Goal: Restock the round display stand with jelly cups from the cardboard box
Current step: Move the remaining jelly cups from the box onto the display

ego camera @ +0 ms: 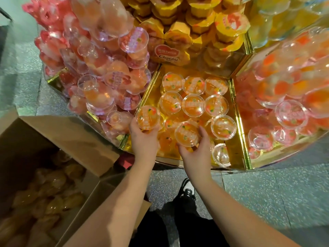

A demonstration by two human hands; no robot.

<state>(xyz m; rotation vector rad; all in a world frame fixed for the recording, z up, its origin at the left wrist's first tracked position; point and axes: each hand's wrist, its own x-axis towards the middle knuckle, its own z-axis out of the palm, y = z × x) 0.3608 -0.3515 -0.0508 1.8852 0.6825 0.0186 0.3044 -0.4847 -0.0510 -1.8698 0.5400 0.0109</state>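
Speckled floor [267, 196] bears cardboard box [58, 138] and display stand [239, 122].

- The left hand [142, 139] holds an orange jelly cup [147, 117] at the left edge of the gold compartment [231, 145] of the round display stand [248, 163].
- The right hand [195, 148] grips a second orange jelly cup [187, 133] over the cups lying in the same compartment.
- An open cardboard box [99, 139] with more cups stands on the floor [267, 189] to the left.
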